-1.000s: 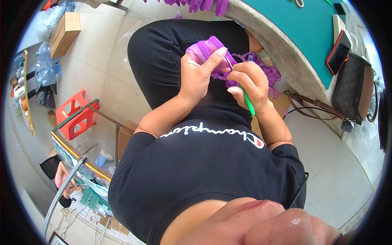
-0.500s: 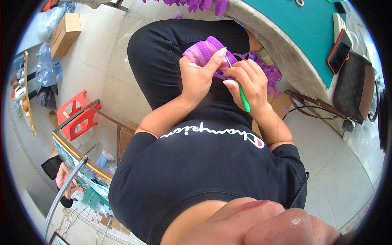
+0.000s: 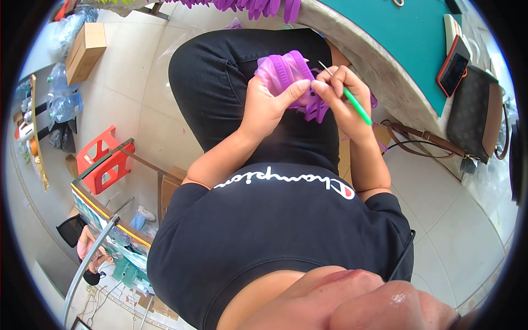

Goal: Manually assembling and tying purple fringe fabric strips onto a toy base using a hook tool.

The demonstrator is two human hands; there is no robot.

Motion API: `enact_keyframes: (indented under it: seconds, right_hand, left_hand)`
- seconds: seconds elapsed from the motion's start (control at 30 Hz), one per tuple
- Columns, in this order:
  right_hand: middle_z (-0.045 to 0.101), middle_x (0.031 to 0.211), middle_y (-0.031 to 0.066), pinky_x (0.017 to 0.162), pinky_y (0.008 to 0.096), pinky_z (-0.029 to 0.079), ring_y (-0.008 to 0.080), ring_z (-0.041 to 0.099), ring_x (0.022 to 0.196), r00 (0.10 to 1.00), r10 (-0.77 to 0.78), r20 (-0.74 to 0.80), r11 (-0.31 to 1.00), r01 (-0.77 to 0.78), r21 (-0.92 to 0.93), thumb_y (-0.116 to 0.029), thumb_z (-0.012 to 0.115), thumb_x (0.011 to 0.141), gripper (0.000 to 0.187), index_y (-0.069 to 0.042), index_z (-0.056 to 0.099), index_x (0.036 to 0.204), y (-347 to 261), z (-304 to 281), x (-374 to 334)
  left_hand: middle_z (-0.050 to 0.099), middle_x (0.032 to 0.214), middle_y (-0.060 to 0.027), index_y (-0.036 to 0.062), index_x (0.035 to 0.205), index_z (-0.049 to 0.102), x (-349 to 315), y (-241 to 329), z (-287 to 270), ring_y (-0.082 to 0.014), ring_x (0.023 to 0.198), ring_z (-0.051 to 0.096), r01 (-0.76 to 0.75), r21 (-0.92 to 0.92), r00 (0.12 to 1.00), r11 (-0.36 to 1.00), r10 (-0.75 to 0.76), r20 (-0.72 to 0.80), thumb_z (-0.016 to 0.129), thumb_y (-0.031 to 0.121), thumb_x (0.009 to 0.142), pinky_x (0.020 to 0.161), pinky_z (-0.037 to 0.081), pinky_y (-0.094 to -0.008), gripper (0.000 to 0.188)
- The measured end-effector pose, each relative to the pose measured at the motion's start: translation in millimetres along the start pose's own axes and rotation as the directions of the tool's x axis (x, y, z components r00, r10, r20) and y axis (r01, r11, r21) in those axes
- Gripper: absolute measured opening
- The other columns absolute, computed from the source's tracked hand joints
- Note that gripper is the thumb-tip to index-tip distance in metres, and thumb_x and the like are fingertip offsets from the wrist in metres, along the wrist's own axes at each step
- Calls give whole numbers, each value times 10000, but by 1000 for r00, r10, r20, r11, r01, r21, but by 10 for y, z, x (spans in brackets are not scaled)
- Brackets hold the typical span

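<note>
Over my lap, my left hand (image 3: 265,109) is closed round a translucent purple rubbery piece (image 3: 279,70) with raised ribbed bands, its thumb pressed on the near side. My right hand (image 3: 347,103) grips a slim trimming tool by its green handle (image 3: 357,106). The thin metal tip points up and away from me, clear of the piece. Thumb and forefinger of that same hand pinch at the piece's right edge. Thin purple strips (image 3: 315,111) dangle below it between my hands. Whether the strips are still joined to the piece, I cannot tell.
On the right stands a table with a green top (image 3: 396,52), a phone (image 3: 454,66) and a brown handbag (image 3: 476,118) at its edge. More purple pieces (image 3: 264,6) hang at the top. A red stool (image 3: 104,159) and a cardboard box (image 3: 85,52) are at left. Another person sits lower left.
My right hand has turned, lifting the tool's tip off the purple piece to point up and away. The piece has shifted slightly right, and loose strips now hang below it.
</note>
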State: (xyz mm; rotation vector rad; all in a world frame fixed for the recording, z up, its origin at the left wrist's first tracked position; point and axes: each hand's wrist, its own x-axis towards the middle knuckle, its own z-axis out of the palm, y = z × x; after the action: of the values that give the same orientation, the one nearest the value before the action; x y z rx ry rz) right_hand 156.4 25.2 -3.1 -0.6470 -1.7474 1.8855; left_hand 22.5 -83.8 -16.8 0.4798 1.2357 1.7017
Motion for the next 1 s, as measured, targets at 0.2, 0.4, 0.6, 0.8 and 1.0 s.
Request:
enact_keyframes:
  seconds: [0.2,0.4,0.6,0.8,1.0]
  right_hand:
    - [392,768,21,651,292,315,147,360,749,983,-161,-84,874,182,451,-124,593,876,213,-122,389,816,-548,-701,-243]
    - [508,838,39,588,229,384,125,495,727,900,-299,-318,401,421,814,-15,599,864,116,-55,498,821,-1300,-1545,-574]
    - [472,934,105,684,301,408,180,484,754,733,-442,-516,502,680,535,59,553,852,121,38,460,926,-1998,-2288,-752]
    - [513,1107,164,814,322,411,208,499,885,893,-424,-150,837,450,311,79,497,887,112,-31,514,869,-2239,-1388,-230]
    - [658,819,73,655,260,506,137,637,751,648,-512,-564,739,667,95,-216,553,958,137,-82,551,930,-2559,89,1086]
  left_hand:
    - [656,901,-33,6,1195,588,35,-341,-243,-81,757,616,1,267,999,964,-10,35,626,-56,826,670,493,-209,377]
    - [651,870,-40,-2,1008,635,84,-563,-275,-104,773,630,218,8,976,976,-218,-27,622,60,897,679,552,-255,128]
    - [616,823,-19,6,1081,613,48,-472,-351,-111,749,617,318,-192,948,929,-308,82,591,198,940,721,534,-276,239]
    - [642,869,-40,-9,1193,571,-73,-33,-149,-117,796,641,408,-23,786,913,-339,517,496,320,978,729,524,-274,400]
    - [642,916,-40,27,1288,496,-147,-84,-121,-125,822,641,447,-15,693,894,-336,638,633,169,913,727,511,-265,423]
